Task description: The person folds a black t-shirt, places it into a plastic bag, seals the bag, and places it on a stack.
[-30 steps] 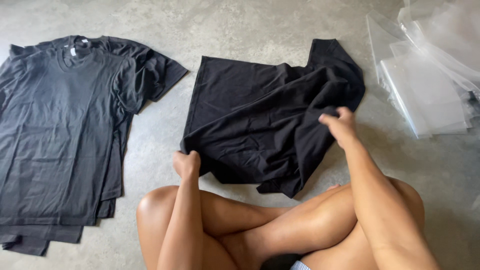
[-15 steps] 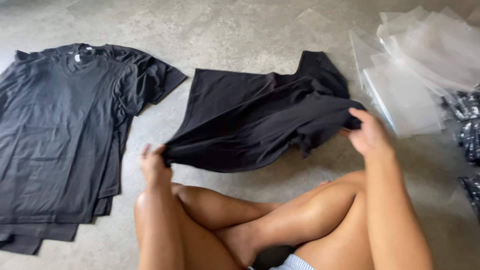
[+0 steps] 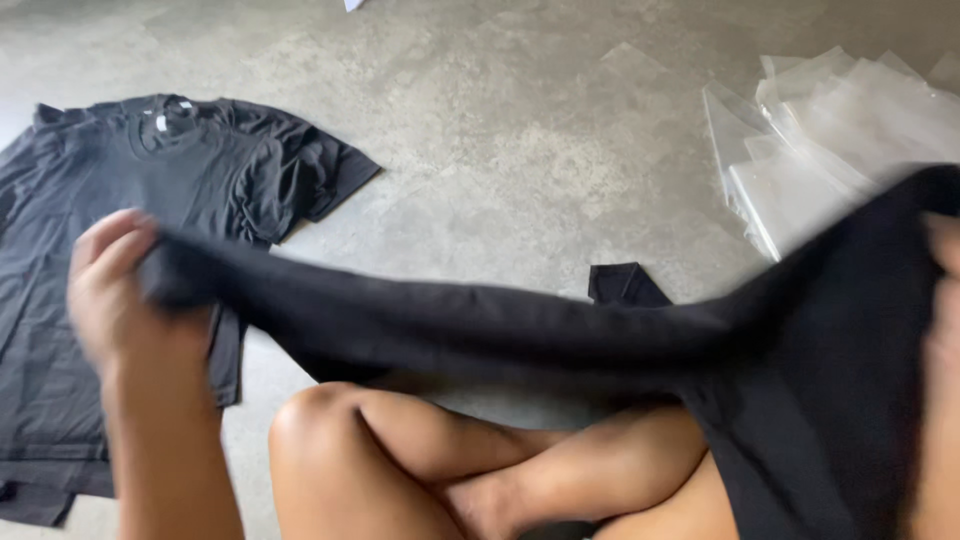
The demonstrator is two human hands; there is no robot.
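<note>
A black T-shirt [image 3: 520, 325] is lifted off the floor and stretched sideways in front of me, blurred by motion. My left hand [image 3: 125, 290] grips its left end at the left of the view. My right hand [image 3: 942, 300] holds its right end at the far right edge, mostly hidden behind the cloth. A corner of the shirt [image 3: 625, 285] still hangs down toward the floor. My crossed bare legs [image 3: 470, 460] lie under it.
A stack of black T-shirts [image 3: 150, 200] lies flat on the grey concrete floor [image 3: 520, 130] at the left. Several clear plastic bags [image 3: 830, 140] are piled at the upper right.
The black T-shirt has been raised off the floor and pulled taut between both hands. My left hand moved up and left, my right hand up and right.
</note>
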